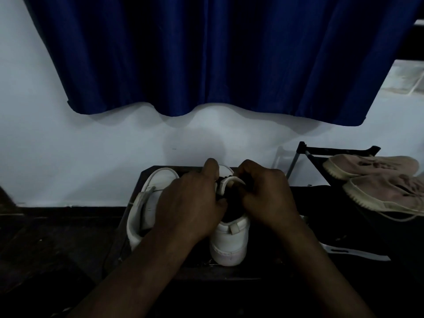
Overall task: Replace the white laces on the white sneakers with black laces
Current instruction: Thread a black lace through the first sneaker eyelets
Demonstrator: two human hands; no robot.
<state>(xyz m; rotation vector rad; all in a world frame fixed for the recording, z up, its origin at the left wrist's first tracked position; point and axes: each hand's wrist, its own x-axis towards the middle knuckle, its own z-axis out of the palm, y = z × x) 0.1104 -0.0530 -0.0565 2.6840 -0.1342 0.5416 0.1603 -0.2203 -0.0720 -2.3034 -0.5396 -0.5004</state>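
I see my left hand (190, 203) and right hand (263, 196) both curled around the white sneaker (229, 241), it seems at its tongue.

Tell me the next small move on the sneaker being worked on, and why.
Probably draw the right hand back a little to pull whatever lace it pinches through. The left hand grips the white sneaker at its eyelet area, steadying it, and the right hand pinches there too. What it pinches is too dark to tell.
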